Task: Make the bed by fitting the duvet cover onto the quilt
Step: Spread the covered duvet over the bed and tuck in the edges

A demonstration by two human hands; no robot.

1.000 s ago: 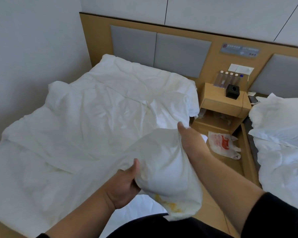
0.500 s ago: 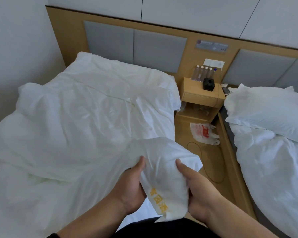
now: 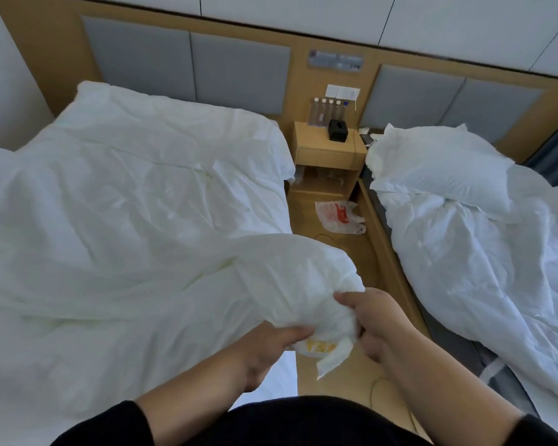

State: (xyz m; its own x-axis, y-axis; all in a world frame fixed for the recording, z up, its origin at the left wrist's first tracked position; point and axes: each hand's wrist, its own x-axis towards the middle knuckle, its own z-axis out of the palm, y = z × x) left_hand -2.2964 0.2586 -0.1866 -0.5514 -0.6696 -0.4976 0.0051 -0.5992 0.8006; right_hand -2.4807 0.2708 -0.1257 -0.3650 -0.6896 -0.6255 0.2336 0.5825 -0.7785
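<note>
At bed's near corner, left hand [image 3: 271,346] and right hand [image 3: 372,320] are both gripping the bunched duvet cover [image 3: 306,284] corner, likely seating the quilt inside.

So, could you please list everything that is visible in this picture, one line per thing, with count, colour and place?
bedding: one heap, white, spread over the left bed
bunched corner: one, white with yellow marks, held at the bed's near right edge
nightstand: one, light wood, between the beds
bottles: five, clear, back of the nightstand
black box: one, on the nightstand
plastic bag: one, white and red, on the floor
pillow: one, white, head of the right bed
headboard panels: grey, on the wood wall
left hand: grips the corner
right hand: grips the corner
</note>
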